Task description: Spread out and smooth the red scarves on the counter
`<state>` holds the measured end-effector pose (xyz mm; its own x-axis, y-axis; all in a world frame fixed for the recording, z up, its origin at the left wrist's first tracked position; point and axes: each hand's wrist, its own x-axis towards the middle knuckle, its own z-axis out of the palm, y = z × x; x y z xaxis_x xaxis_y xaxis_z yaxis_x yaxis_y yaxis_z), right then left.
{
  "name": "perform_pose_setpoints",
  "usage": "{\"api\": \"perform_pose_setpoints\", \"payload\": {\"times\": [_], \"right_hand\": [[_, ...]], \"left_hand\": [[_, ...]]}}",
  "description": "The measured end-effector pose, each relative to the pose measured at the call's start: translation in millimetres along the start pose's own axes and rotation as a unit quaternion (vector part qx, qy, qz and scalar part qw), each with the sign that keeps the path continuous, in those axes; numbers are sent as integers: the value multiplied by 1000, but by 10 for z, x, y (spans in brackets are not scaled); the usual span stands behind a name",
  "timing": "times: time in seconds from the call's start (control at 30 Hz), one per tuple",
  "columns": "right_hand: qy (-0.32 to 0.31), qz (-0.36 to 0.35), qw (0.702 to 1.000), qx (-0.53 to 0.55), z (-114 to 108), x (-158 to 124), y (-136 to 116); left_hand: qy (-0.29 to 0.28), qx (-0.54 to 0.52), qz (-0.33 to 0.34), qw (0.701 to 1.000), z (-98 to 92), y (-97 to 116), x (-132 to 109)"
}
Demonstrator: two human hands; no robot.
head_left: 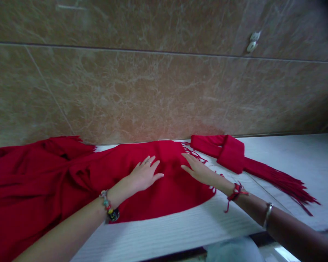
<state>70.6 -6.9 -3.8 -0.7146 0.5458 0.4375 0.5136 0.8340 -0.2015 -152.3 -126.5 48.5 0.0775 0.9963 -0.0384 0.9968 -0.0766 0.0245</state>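
Red cloth (pixel 172 196) is spread nearly flat across the middle of a white worktop (pixel 158 234), its right end edged with a thin, tangled fringe (pixel 192 150). Toward the left its surface is broken by creases, and that side is filled by a loose heap of red fabric (pixel 30 189), cut off by the border of the view; whether both belong to one piece cannot be told. A shorter fringe (pixel 92 148) is seen at the back of the heap, near the wall.

Over the flat part, the left hand (pixel 144 175) is held palm down, its grip spread and its thumb pointed to the right. The right hand (pixel 198 170) is held palm down over the fringed end, its grip also spread, with the fingers turned toward the left hand. A gap is left between the hands; how firmly the cloth is pressed by either cannot be told. A ring (pixel 148 161) and a beaded bracelet (pixel 108 205) are worn on the left, a red string bracelet (pixel 236 191) and a silver bangle (pixel 268 216) on the right.

Just right of the fringed end, a folded scarf (pixel 231 153) is laid, its long tassels (pixel 289 183) stretched rightward. The worktop is backed by a brown tiled wall (pixel 158 87), to which a small white fitting (pixel 253 42) is fixed
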Motion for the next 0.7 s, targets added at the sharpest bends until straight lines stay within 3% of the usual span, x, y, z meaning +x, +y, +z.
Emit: {"api": "perform_pose_setpoints", "payload": {"times": [0.13, 0.43, 0.6, 0.7], "right_hand": [[-38, -29, 999, -7, -61, -357, -81], [-72, -31, 995, -58, -215, -544, -100], [-90, -20, 992, -88, -271, -664, 146], [-62, -1, 995, -79, -391, -741, 301]], "left_hand": [[-77, -44, 21, 996, 239, 162, -147], [-48, -41, 43, 997, 291, 100, -158], [-44, -41, 39, 997, 307, 99, -161], [-41, -45, 39, 997, 324, 84, -149]]}}
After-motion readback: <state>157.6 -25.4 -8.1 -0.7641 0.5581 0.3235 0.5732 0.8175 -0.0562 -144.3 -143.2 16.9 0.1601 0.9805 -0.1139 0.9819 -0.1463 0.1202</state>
